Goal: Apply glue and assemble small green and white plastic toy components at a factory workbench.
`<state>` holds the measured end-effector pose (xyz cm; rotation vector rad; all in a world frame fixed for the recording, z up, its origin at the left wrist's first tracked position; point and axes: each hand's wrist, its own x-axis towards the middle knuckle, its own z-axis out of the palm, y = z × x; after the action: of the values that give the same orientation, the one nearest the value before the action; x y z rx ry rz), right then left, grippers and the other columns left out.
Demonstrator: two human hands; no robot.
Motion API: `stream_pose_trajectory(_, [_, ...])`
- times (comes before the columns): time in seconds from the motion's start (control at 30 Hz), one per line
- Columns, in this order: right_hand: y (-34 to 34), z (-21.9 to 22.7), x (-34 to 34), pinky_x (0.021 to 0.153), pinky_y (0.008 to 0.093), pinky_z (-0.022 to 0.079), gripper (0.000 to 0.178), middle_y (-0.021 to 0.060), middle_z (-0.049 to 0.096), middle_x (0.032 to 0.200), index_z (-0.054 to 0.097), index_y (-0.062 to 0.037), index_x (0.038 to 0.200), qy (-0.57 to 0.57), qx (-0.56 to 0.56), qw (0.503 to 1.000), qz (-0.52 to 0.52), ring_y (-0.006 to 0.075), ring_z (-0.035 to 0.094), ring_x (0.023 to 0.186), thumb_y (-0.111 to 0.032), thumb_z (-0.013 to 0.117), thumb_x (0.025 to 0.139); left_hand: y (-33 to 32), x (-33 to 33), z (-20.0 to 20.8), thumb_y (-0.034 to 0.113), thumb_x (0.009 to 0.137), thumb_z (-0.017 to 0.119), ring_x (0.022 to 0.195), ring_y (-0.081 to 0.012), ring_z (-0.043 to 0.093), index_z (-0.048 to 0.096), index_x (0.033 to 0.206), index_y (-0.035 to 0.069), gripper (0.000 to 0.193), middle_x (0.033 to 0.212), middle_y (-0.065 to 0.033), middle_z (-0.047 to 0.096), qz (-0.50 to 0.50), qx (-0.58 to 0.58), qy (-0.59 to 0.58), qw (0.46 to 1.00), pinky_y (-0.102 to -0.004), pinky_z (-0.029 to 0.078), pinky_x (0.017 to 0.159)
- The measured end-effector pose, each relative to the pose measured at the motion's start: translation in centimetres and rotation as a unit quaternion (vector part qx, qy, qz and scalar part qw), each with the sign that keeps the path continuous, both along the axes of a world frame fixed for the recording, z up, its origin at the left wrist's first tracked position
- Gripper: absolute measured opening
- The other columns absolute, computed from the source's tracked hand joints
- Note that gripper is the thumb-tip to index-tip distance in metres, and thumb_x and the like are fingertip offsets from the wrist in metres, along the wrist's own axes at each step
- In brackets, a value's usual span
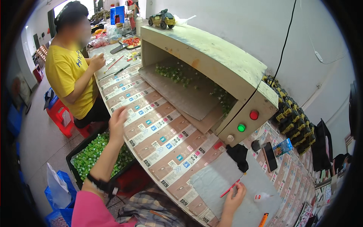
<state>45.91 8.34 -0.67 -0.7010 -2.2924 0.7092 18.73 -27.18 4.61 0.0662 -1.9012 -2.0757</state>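
My right hand is over a grey sheet on the table, its fingers closed around a thin red pen-like stick with a pale tip pointing away from me. Beside this hand lies a small white bottle with a red label, and nearer me is an orange-handled tool. My left hand hovers over the table's left edge, fingers stretched out and a little blurred, with nothing visible in them. Below that arm stands a black crate filled with small green plastic-looking pieces.
A beige metal machine with red and green lights holds green pieces on a pale sheet inside. A toy car stands on top. Phone, black cloth and stacked yellow-black parts lie right. A co-worker in yellow sits left.
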Motion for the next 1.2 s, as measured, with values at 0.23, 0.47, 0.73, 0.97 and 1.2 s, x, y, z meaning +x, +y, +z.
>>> stream_pose_trajectory(0.23, [0.0,-0.1,-1.1,0.083,0.0391,0.034,0.022,0.0161,0.048,0.101,0.052,-0.0019,0.091,-0.036,0.042,0.998,-0.003,0.0316,0.043,0.097,-0.006,0.052,0.069,18.6,-13.0,1.5,0.022,0.078,0.053,0.075,-0.0219,0.059,0.057,0.099,0.008,0.026,0.09,-0.008,0.06,-0.287,-0.414,0.134,0.853,-0.0313,0.046,0.068])
stream_pose_trajectory(0.47, [0.1,0.4,-0.1,0.082,0.0388,0.034,0.02,0.0146,0.051,0.097,0.052,-0.0027,0.09,-0.038,0.063,0.996,-0.055,0.0312,0.045,0.092,-0.008,0.053,0.07,36.0,-24.4,-10.5,0.022,0.077,0.046,0.094,-0.0295,0.055,0.056,0.104,0.01,0.03,0.102,-0.0141,0.057,-0.199,-0.465,0.16,0.848,-0.0391,0.046,0.076])
stream_pose_trajectory(0.73, [0.9,-0.1,-0.7,0.08,0.0377,0.036,0.019,0.0128,0.051,0.097,0.053,-0.003,0.089,-0.059,0.051,0.995,-0.065,0.0299,0.046,0.091,-0.007,0.053,0.07,39.1,-23.7,-12.9,0.025,0.082,0.041,0.095,-0.0353,0.053,0.046,0.113,0.007,0.036,0.11,-0.0174,0.051,-0.135,-0.436,0.104,0.884,-0.0425,0.045,0.075])
stream_pose_trajectory(0.97, [-0.4,0.7,-1.7,0.08,0.0374,0.036,0.02,0.0127,0.051,0.096,0.053,-0.0029,0.089,-0.018,0.026,1.0,-0.001,0.0298,0.046,0.091,-0.006,0.053,0.07,28.9,-25.7,-11.2,0.016,0.078,0.045,0.089,-0.0329,0.056,0.056,0.098,0.003,0.026,0.096,-0.0185,0.058,-0.105,-0.459,0.204,0.858,-0.0419,0.046,0.072])
stream_pose_trajectory(1.2, [0.0,0.0,-0.4,0.081,0.0375,0.036,0.02,0.0138,0.051,0.096,0.052,-0.0023,0.091,0.006,0.001,1.0,-0.014,0.0303,0.046,0.092,-0.005,0.054,0.071,22.0,-5.4,4.3,0.012,0.075,0.059,0.074,-0.0074,0.054,0.052,0.102,0.001,0.03,0.085,-0.0064,0.058,-0.542,-0.152,-0.086,0.822,-0.0217,0.045,0.063])
